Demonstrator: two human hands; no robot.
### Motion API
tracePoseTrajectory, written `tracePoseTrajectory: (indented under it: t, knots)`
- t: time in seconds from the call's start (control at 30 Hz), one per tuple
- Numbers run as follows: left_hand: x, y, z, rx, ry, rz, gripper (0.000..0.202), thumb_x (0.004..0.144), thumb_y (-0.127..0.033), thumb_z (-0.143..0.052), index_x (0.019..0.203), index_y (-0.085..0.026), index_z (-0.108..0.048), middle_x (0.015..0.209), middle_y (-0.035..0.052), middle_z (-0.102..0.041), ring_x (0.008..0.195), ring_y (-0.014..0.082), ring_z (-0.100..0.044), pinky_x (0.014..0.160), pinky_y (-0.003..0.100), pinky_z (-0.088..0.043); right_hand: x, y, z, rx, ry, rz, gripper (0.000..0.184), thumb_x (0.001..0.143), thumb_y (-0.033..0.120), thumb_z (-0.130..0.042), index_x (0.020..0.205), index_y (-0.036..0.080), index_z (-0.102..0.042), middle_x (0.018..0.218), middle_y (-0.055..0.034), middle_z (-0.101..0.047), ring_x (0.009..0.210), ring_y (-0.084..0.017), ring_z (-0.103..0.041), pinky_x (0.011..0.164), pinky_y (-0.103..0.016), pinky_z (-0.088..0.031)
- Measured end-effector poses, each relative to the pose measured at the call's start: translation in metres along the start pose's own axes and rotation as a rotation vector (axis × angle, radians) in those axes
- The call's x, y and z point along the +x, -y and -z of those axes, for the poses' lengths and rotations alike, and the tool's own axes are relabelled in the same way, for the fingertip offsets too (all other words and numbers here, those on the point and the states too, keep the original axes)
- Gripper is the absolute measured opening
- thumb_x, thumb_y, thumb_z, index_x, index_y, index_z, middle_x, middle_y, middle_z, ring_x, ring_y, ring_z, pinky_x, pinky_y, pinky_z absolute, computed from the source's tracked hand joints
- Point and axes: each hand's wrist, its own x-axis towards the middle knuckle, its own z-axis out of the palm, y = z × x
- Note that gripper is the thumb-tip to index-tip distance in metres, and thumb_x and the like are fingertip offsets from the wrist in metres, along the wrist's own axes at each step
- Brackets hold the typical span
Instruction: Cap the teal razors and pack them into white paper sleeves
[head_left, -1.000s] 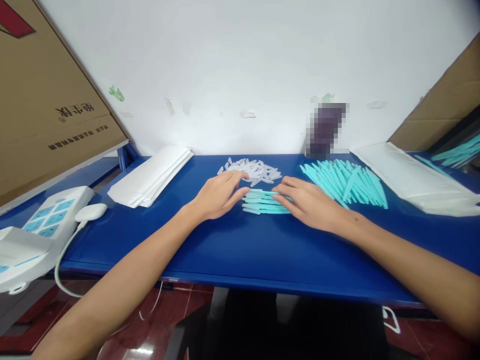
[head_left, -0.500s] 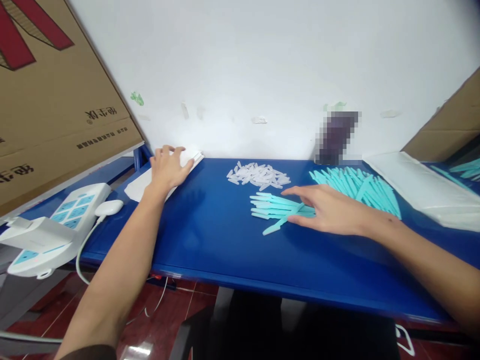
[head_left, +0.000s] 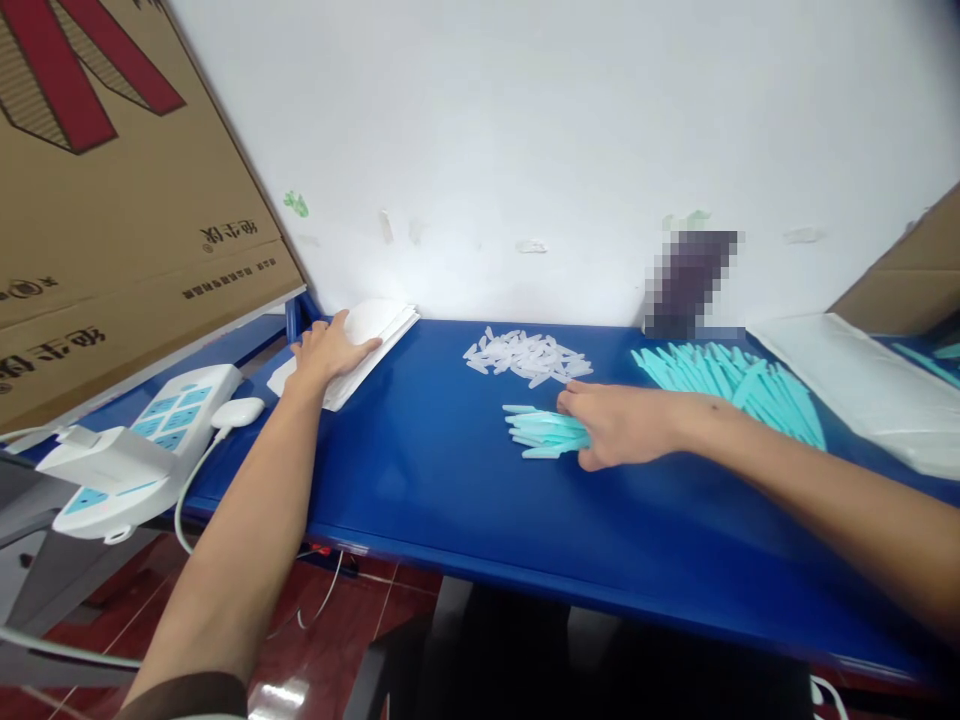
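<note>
My left hand [head_left: 327,349] lies on the stack of white paper sleeves [head_left: 375,335] at the back left of the blue table [head_left: 450,480], fingers pressed flat on the top sheet. My right hand [head_left: 619,428] is curled around a small bundle of teal plastic sticks [head_left: 541,432] near the table's middle, gripping their right ends. A heap of small clear plastic caps [head_left: 529,356] lies just behind the bundle.
A larger pile of teal sticks [head_left: 739,385] lies to the right, with more white sleeves [head_left: 862,385] beyond it. A white machine with blue buttons [head_left: 131,455] and a cabled white puck [head_left: 238,412] sit at the left. Cardboard boxes [head_left: 112,190] lean on both sides.
My left hand left the bundle and reached to the white sleeve stack. My right hand gathered the loose teal sticks and closed around them.
</note>
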Motion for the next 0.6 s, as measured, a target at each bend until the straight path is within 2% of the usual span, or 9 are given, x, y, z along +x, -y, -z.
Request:
tracePoseTrajectory:
  t: [0.1, 0.2, 0.3, 0.37, 0.43, 0.5, 0.53, 0.6]
  knots:
    - [0.000, -0.001, 0.000, 0.027, -0.009, -0.011, 0.097, 0.079, -0.077, -0.051, 0.155, -0.019, -0.036, 0.142, 0.0293, -0.052, 0.130, 0.0551, -0.046, 0.099, 0.070, -0.036, -0.001, 0.007, -0.003, -0.099, 0.017, 0.030, 0.030, 0.078, 0.034, -0.069, 0.102, 0.015, -0.070, 0.113, -0.0180, -0.070, 0.087, -0.030, -0.073, 0.060, -0.036, -0.054]
    - [-0.003, -0.003, 0.005, 0.035, -0.070, -0.032, 0.091, 0.082, -0.072, -0.052, 0.154, -0.018, -0.038, 0.139, 0.0284, -0.054, 0.127, 0.0538, -0.048, 0.099, 0.069, -0.037, -0.004, 0.009, -0.013, -0.235, -0.009, 0.069, 0.031, 0.084, 0.029, -0.065, 0.109, 0.012, -0.070, 0.114, -0.0203, -0.070, 0.089, -0.031, -0.073, 0.065, -0.038, -0.055]
    - [-0.016, -0.015, 0.018, -0.029, -0.185, -0.054, 0.083, 0.085, -0.065, -0.054, 0.152, -0.019, -0.039, 0.141, 0.0262, -0.052, 0.128, 0.0517, -0.047, 0.102, 0.068, -0.035, -0.007, 0.010, -0.026, -0.366, -0.094, 0.120, 0.030, 0.089, 0.026, -0.060, 0.114, 0.009, -0.066, 0.112, -0.0209, -0.070, 0.094, -0.032, -0.071, 0.071, -0.040, -0.054]
    - [-0.032, -0.033, 0.029, -0.135, -0.303, -0.105, 0.079, 0.086, -0.061, -0.056, 0.152, -0.020, -0.038, 0.144, 0.0238, -0.049, 0.133, 0.0516, -0.043, 0.106, 0.069, -0.032, -0.009, 0.011, -0.033, -0.441, -0.196, 0.131, 0.026, 0.090, 0.024, -0.060, 0.112, 0.010, -0.065, 0.108, -0.0197, -0.070, 0.096, -0.033, -0.069, 0.076, -0.041, -0.052]
    - [-0.051, -0.058, 0.038, -0.326, -0.428, -0.232, 0.077, 0.086, -0.056, -0.062, 0.151, -0.023, -0.038, 0.149, 0.0196, -0.045, 0.139, 0.0506, -0.036, 0.112, 0.069, -0.027, -0.011, 0.013, -0.037, -0.480, -0.297, 0.125, 0.023, 0.087, 0.021, -0.063, 0.108, 0.012, -0.063, 0.104, -0.0188, -0.070, 0.095, -0.033, -0.067, 0.079, -0.043, -0.050]
    - [-0.070, -0.086, 0.042, -0.645, -0.482, -0.401, 0.078, 0.080, -0.053, -0.072, 0.148, -0.027, -0.043, 0.152, 0.0138, -0.044, 0.144, 0.0462, -0.032, 0.116, 0.062, -0.029, -0.012, 0.014, -0.038, -0.411, -0.364, 0.123, 0.021, 0.084, 0.017, -0.064, 0.104, 0.013, -0.061, 0.099, -0.0169, -0.069, 0.089, -0.031, -0.066, 0.079, -0.042, -0.049]
    - [-0.078, -0.098, 0.043, -0.851, -0.468, -0.461, 0.078, 0.075, -0.052, -0.078, 0.144, -0.028, -0.048, 0.151, 0.0120, -0.046, 0.144, 0.0434, -0.033, 0.116, 0.056, -0.034, -0.012, 0.014, -0.037, -0.299, -0.389, 0.133, 0.019, 0.084, 0.015, -0.062, 0.103, 0.015, -0.059, 0.095, -0.0144, -0.069, 0.084, -0.028, -0.066, 0.076, -0.040, -0.049]
    - [-0.090, -0.119, 0.041, -1.322, -0.326, -0.449, 0.074, 0.071, -0.048, -0.083, 0.136, -0.031, -0.053, 0.141, 0.0083, -0.056, 0.138, 0.0367, -0.044, 0.109, 0.046, -0.045, -0.010, 0.014, -0.038, 0.073, -0.494, 0.140, 0.013, 0.089, 0.016, -0.056, 0.102, 0.018, -0.055, 0.083, -0.0063, -0.067, 0.069, -0.021, -0.063, 0.065, -0.034, -0.049]
